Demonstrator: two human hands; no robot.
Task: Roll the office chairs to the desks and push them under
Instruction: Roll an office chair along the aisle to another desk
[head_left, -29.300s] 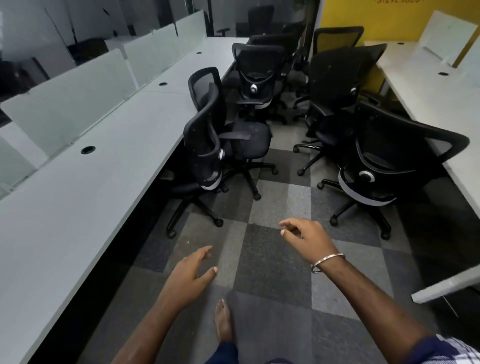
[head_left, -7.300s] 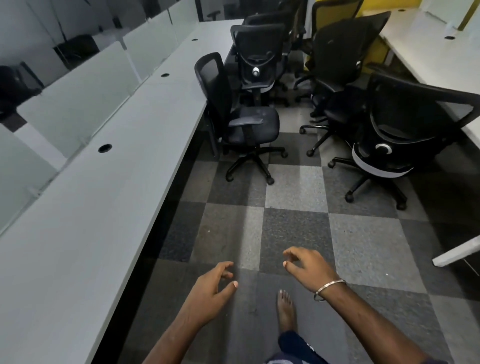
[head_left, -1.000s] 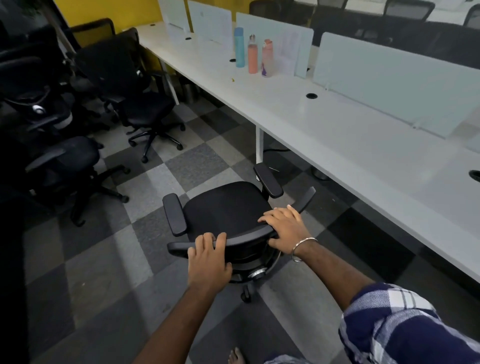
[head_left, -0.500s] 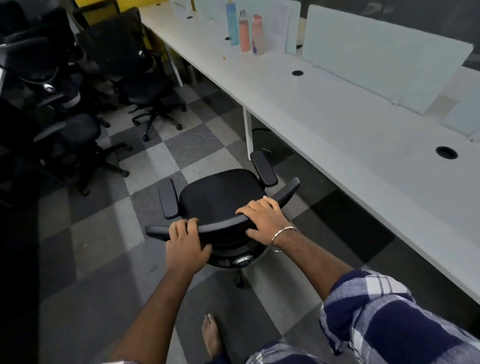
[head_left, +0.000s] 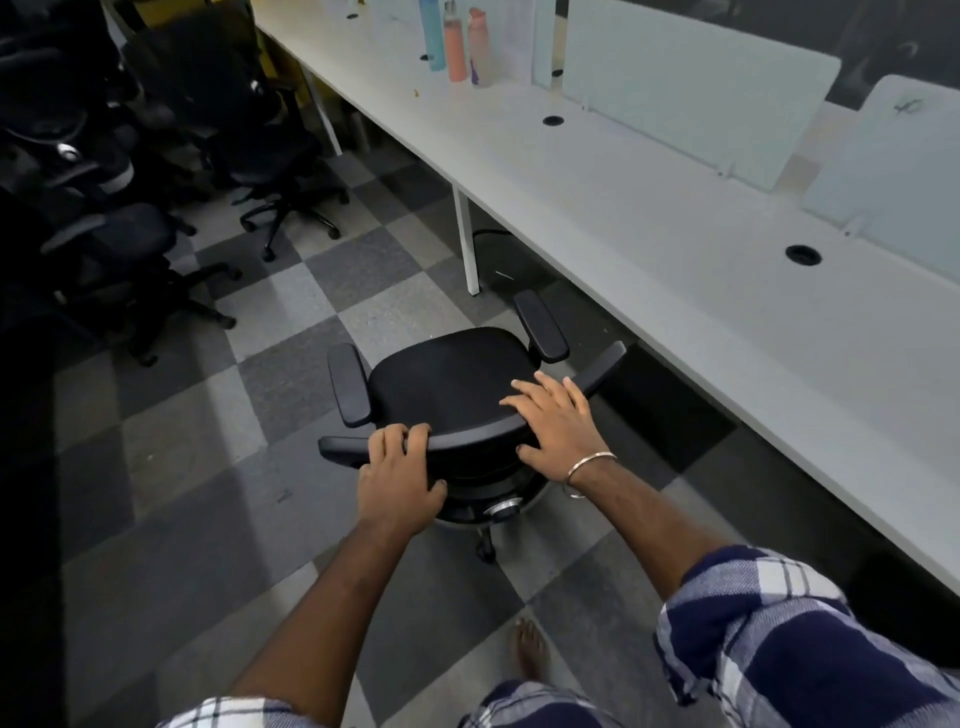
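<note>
A black office chair (head_left: 452, 379) stands on the checkered carpet just in front of me, its seat turned toward the long white desk (head_left: 675, 249) on the right. I see it from above and behind. My left hand (head_left: 400, 475) grips the top rail of the backrest near its left end. My right hand (head_left: 558, 421) wraps over the same rail near the right end, fingers lying over the top and thumb below. The chair's right armrest is close to the desk edge, beside a white desk leg (head_left: 466, 244).
Several other black office chairs (head_left: 280, 156) crowd the aisle at the upper left. Three bottles (head_left: 457, 44) and frosted divider panels (head_left: 691, 78) stand on the desk. My bare foot (head_left: 530, 649) is on the carpet behind the chair.
The chair has rolled a little nearer the desk edge with both hands staying on its backrest rail. My view has tipped further down over it.
</note>
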